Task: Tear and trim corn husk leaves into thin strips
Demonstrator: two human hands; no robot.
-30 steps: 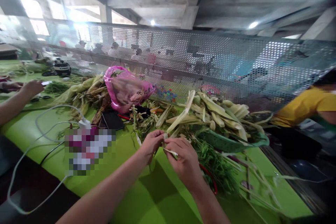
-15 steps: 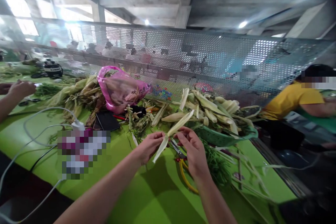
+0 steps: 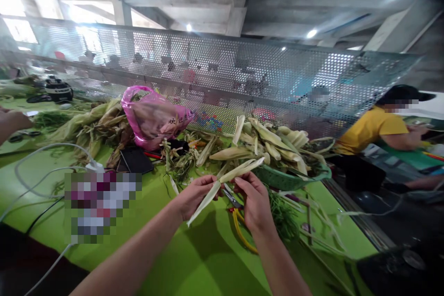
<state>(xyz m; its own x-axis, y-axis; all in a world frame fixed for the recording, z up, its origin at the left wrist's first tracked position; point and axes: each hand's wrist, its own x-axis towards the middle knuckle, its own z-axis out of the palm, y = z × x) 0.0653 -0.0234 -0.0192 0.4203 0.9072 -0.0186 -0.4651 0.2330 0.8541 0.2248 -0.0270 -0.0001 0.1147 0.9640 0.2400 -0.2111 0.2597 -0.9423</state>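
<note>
A pale corn husk strip (image 3: 243,169) is between my two hands, crossed or folded at the middle. One end points up to the right and the other (image 3: 204,203) hangs down to the left. My left hand (image 3: 196,196) pinches it near the crossing. Close by, my right hand (image 3: 255,201) has its thumb and fingers closed on the husk's upper part. Scissors with yellow handles (image 3: 243,233) lie on the green table (image 3: 166,259) below and beside my right hand, which partly covers them. Behind my hands, more dry husks (image 3: 274,141) fill a green basket (image 3: 294,176).
A pink plastic bag (image 3: 152,115) stands beside a husk pile (image 3: 97,125). Left lie a dark phone (image 3: 136,161) and white cables (image 3: 52,145). Green strands (image 3: 282,215) lie to the right. Beyond are a perforated metal screen (image 3: 222,78), a person in yellow (image 3: 371,129) and another person's hand (image 3: 14,122).
The husk strip has tilted, its upper end lower and farther right, its lower end farther left. Both hands keep their pinch. The whole view has shifted slightly.
</note>
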